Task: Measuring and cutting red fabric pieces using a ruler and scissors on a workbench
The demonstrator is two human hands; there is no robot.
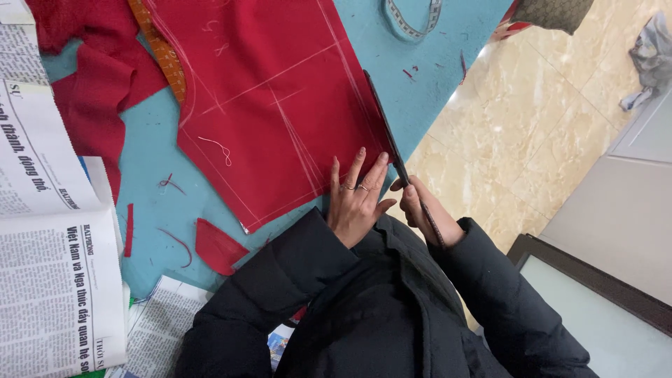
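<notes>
A large piece of red fabric (273, 91) with white chalk lines lies flat on the blue table (150, 150). My left hand (357, 199) presses flat on the fabric's near right corner, fingers spread, with rings on two fingers. My right hand (420, 210) grips the handles of long dark scissors (388, 133). Their blades run along the fabric's right edge, pointing away from me. Both arms wear black padded sleeves.
Red fabric scraps (217, 245) and a larger red piece (91, 84) lie to the left. An orange measuring tape (164, 52) crosses the fabric's top left; a grey tape (413, 21) sits farther back. Newspapers (49, 266) cover the left side. The table edge drops to a tiled floor (504, 140) on the right.
</notes>
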